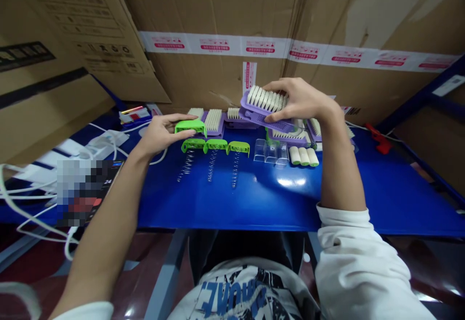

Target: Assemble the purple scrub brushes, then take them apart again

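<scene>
My left hand [163, 133] pinches a green plastic bracket [191, 127] above the blue tabletop. In my right hand [296, 98] is a purple brush [267, 104], raised off the table with its cream bristles facing up. Below my left hand stand several similar green brackets [238, 146] in a row, with metal springs [235, 170] stretching from them toward me. More purple brushes [213, 124] lie along the back of the table, some partly hidden by my right hand. Clear plastic pieces [271, 152] and cream rollers [304, 156] with green ends lie side by side beneath the raised brush.
Cardboard [225, 15] with red-and-white tape walls off the back of the blue table [232, 208]. White cables and a power strip [107, 141] lie at the left, near a dark phone-like device [96, 199]. A red object [379, 139] sits at the right.
</scene>
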A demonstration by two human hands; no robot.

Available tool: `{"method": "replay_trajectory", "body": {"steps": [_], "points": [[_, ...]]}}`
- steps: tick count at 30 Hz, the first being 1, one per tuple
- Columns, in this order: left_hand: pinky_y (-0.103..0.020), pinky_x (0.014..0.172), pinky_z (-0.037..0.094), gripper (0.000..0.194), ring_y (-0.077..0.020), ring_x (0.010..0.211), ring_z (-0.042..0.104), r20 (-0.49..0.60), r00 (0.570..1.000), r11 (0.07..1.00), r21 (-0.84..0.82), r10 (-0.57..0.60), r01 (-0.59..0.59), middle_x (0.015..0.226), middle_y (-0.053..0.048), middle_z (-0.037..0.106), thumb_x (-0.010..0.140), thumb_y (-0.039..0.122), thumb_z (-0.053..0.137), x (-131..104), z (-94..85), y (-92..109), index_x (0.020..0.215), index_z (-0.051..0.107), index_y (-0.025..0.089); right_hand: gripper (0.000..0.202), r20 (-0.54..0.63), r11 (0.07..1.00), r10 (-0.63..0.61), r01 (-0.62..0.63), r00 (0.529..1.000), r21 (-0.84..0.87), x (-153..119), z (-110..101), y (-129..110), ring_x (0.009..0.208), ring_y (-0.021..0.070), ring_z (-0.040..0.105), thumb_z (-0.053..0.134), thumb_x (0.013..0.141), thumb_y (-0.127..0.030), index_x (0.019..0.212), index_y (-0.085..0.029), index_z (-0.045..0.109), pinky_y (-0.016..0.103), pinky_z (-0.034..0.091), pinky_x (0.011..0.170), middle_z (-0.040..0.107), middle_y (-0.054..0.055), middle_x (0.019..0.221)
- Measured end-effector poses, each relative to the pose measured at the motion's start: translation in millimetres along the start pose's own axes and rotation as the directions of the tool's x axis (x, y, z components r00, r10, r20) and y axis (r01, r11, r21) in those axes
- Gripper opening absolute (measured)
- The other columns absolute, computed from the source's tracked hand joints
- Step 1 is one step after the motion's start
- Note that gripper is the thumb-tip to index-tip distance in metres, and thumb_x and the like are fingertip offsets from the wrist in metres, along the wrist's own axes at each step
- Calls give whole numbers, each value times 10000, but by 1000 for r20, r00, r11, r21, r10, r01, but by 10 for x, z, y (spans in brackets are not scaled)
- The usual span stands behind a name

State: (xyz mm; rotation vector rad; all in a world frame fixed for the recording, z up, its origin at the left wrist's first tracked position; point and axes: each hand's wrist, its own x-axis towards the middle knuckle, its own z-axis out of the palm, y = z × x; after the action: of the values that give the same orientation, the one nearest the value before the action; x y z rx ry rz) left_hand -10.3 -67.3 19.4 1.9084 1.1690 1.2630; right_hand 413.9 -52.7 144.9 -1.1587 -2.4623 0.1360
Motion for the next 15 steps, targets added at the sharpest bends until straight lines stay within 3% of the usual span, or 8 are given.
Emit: {"method": "replay_trajectory", "body": {"steps": [4,8,11,15], "points": [[-507,1123,657,638,-367,1119,832,92,994,981,182,50,-67,1212,-136,883,760,678,1000,15,-13,-19,1208,929,230,858,5,1000,-11,11,1000,-1,6,15,-11,1309,447,745,984,721,-506,1488,-174,791,636,586,1197,800,155,1451],[-553,1188,615,648,-390,1192,819,218,975,974,206,52,-98,1282,-134,874,787,733,956,57,53,-83,1224,927,256,835,18,1000,-14,14,1000,6,-1,0,-28,1291,438,756,976,731,-501,1475,-168,793,638,593,1178,805,153,1442],[-547,1203,603,641,-381,1232,809,236,968,967,214,89,-141,1301,-138,869,816,756,928,71,100,-116,1221,926,260,838,26,1000,-5,5,1000,7,-5,-7,-34,1293,434,754,971,733,-502,1475,-158,790,628,590,1177,804,152,1445],[-557,1195,603,678,-382,1208,811,226,973,958,262,56,-116,1261,-137,878,809,806,912,74,117,-148,1203,923,253,846,39,1000,19,-20,999,18,-5,-3,-30,1262,428,755,975,729,-514,1471,-152,789,608,596,1155,808,154,1419]]}}
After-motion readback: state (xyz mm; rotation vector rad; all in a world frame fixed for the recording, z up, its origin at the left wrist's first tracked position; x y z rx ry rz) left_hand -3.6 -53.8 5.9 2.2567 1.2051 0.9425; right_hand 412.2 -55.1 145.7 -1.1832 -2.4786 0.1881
